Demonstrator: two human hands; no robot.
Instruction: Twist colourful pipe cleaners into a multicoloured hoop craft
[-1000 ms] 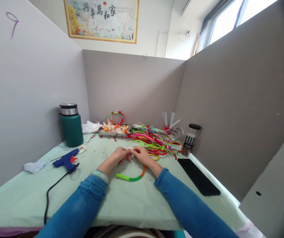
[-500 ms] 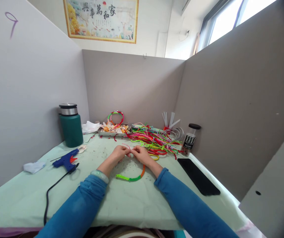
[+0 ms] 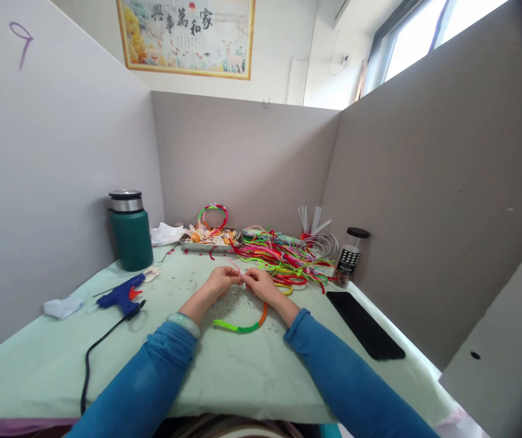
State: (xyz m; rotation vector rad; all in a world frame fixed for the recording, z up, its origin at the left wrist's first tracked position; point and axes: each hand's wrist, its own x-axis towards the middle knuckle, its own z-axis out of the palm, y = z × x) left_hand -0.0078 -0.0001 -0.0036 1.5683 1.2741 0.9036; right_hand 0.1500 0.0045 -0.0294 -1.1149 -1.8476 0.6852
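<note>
My left hand [image 3: 222, 282] and my right hand [image 3: 262, 285] meet fingertip to fingertip above the middle of the table. Both are closed in a pinch on a pale pink pipe cleaner [image 3: 233, 264], whose loose end sticks up behind the fingers. A curved strip wrapped in fuzzy light green, dark green and orange [image 3: 248, 330] bends round below them and runs up under my right hand. Whether its upper end joins the pink part is hidden by the fingers.
Behind my hands lie a heap of coloured pipe cleaners [image 3: 283, 254] and a metal tray [image 3: 213, 247] of small pieces topped by a fuzzy ring [image 3: 227, 216]. A blue glue gun [image 3: 121, 296] and green bottle [image 3: 132, 240] stand left; a jar [image 3: 349, 258] and black phone [image 3: 365, 325] right.
The pink loose end now stands a little more upright behind my fingers. My hands have shifted only slightly, and the curved strip rests where it was.
</note>
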